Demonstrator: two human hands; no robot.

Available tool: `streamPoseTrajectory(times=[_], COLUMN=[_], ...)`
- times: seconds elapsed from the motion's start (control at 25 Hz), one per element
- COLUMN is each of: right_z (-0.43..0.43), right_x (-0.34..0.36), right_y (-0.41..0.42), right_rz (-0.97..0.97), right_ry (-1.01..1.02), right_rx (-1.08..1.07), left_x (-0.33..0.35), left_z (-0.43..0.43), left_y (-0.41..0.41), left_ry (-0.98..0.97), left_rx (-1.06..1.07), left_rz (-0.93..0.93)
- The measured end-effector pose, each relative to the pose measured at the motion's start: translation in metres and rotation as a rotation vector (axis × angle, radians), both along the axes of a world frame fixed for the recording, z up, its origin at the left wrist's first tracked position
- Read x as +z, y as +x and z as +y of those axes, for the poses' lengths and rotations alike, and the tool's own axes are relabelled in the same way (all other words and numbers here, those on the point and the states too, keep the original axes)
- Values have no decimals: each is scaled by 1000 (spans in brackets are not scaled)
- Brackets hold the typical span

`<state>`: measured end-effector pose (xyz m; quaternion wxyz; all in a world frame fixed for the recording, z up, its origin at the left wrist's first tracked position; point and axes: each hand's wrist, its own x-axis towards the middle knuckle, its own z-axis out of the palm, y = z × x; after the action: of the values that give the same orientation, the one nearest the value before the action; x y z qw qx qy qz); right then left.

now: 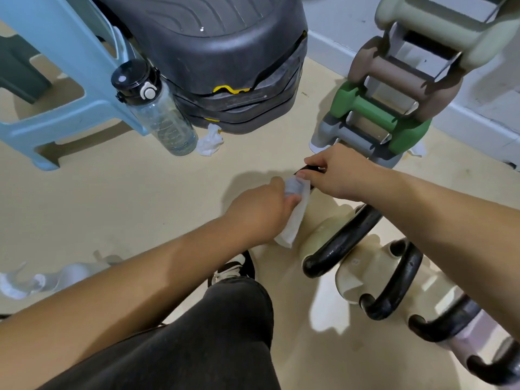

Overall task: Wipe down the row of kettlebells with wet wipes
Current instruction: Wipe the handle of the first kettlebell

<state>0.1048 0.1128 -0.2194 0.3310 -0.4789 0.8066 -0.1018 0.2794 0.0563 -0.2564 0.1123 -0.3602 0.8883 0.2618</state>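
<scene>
Kettlebells (363, 266) stand in a row on the beige floor (126, 198) at lower right — pale cream and lilac bodies with glossy black handles, the nearest cut off by the frame edge. The right hand (334, 173) is closed around the handle of the farthest one, whose body is mostly hidden under both hands. The left hand (261, 212) pinches a white wet wipe (295, 218) against that handle, fingers clamped on the cloth. Crumpled wipes (209, 140) lie beside a water bottle (157, 111).
</scene>
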Motion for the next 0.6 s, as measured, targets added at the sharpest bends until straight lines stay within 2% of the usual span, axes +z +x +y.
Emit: streamPoseTrajectory(times=[0.08,0.2,0.28,0.4,0.52,0.6], right_z=[0,2,3,2,1,1], right_x=[1,3,2,5,3,1], right_y=[0,1,2,3,3,2], right_rz=[17,26,28,-5,-6,-6], right_ry=[-6,7,4,-12,-29,-50], right_rx=[1,-4,0,-8,-21,-39], left_x=[3,-10,-30,-46,-30,-14], left_z=[-3,4,12,29,16,2], left_y=[-20,15,60,90,62,25], left_ry=[-13,88,120,67,2,-46], left_rx=[-36,0,9,68,55,-9], left_rz=[-51,282,401,341,321,120])
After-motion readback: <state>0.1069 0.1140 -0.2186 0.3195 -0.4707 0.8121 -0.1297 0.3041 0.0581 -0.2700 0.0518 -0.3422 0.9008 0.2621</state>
